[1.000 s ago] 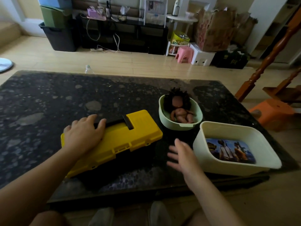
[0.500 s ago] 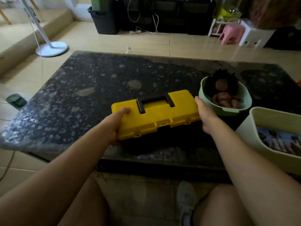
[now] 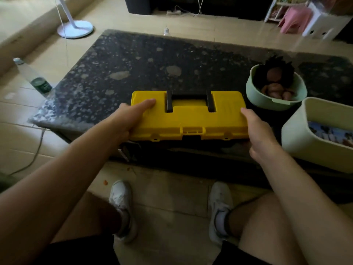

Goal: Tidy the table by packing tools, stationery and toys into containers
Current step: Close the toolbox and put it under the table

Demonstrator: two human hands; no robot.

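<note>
Yellow plastic toolbox (image 3: 191,119): lid closed, latch side facing the person.
Left hand (image 3: 129,121): grips the toolbox's left end.
Right hand (image 3: 257,131): grips the toolbox's right end.

I get a single wide-angle view, from the wearer's head, facing forward and steeply down over the near edge of the dark table (image 3: 133,60). It sits close: the yellow toolbox (image 3: 191,119) lies mid-frame, the left hand (image 3: 126,121) and right hand (image 3: 259,131) enter from below, and the shoes (image 3: 120,199) are at the bottom.

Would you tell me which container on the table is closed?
The yellow toolbox; the green bowl holding the doll and the cream bin stand open-topped.
</note>
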